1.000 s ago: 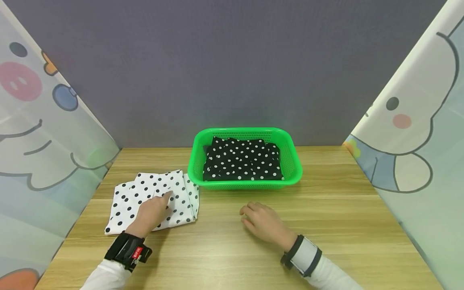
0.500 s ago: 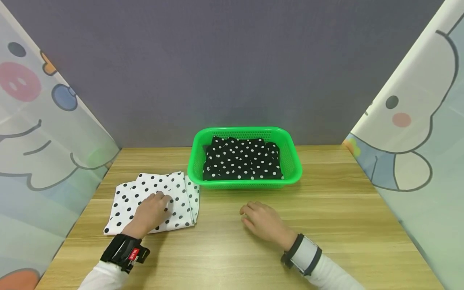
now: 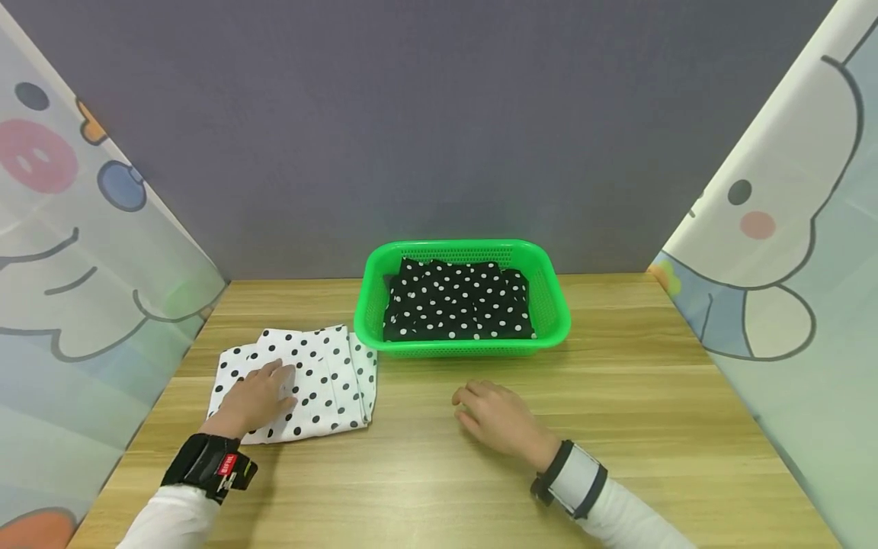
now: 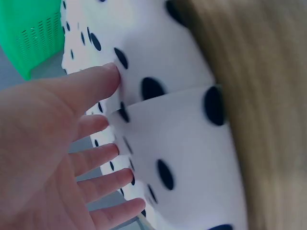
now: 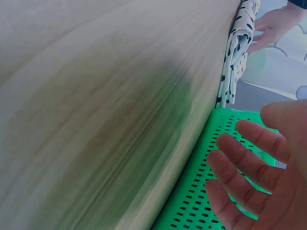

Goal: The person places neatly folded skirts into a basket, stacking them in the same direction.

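A folded white cloth (image 3: 322, 389) with black dots lies flat at the left of the table, in several layers. Over its left part is my left hand (image 3: 257, 398), palm down; the left wrist view shows its fingers (image 4: 103, 184) spread and fairly straight, with the thumb tip right at a folded edge. My right hand (image 3: 497, 423) rests by itself on the wood in front of the basket, fingers loosely bent and holding nothing. Inside the green basket (image 3: 463, 348) sits a black cloth (image 3: 456, 301) with white dots, folded and filling most of the bottom.
The basket stands at the back middle of the wooden table (image 3: 658, 427), its left end close against the white cloth's right edge. A grey panel (image 3: 439, 137) rises behind, and printed cartoon sheets (image 3: 62, 229) flank both sides.
My left hand has slid left across the white cloth, its fingers opening out from a pointing shape. The right hand, basket and black cloth have stayed put.
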### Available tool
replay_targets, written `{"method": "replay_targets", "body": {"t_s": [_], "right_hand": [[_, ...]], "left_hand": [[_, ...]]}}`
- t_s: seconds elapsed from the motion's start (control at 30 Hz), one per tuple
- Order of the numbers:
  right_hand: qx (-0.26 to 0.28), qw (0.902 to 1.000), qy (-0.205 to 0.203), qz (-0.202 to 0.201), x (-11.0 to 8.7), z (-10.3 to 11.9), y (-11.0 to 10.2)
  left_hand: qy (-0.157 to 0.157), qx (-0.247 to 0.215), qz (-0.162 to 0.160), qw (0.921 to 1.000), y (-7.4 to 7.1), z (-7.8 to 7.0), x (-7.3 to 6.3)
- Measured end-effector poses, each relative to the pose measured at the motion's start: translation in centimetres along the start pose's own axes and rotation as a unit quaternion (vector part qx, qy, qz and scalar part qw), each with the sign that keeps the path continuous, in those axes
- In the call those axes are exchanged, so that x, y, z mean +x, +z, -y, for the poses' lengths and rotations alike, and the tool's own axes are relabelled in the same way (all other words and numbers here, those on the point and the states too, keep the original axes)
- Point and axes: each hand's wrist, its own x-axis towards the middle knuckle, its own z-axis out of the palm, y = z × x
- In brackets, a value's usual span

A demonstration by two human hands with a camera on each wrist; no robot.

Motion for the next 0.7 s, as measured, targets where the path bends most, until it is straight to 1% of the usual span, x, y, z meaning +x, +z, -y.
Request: {"method": "replay_targets", "body": {"t_s": [0.1,0.2,0.4,0.7], "right_hand": [[0.000,1.0000,-0.003,0.003,0.1,0.1,0.1],[0.000,0.9999,-0.003,0.010,0.3,0.2,0.1],[0.008,0.9995,-0.005,0.031,0.8,0.9,-0.1],[-0.005,0.9984,-0.046,0.034,2.0,2.7,0.3]], "left_hand": [[-0.009,-0.019,0.022,0.9995,0.2,0.2,-0.1],[-0.016,-0.018,0.022,0.9995,0.4,0.1,-0.3],[-0.015,-0.007,0.020,0.9997,0.5,-0.4,-1.2],[-0.014,-0.004,0.019,0.9997,0.4,-1.5,-2.5]]}}
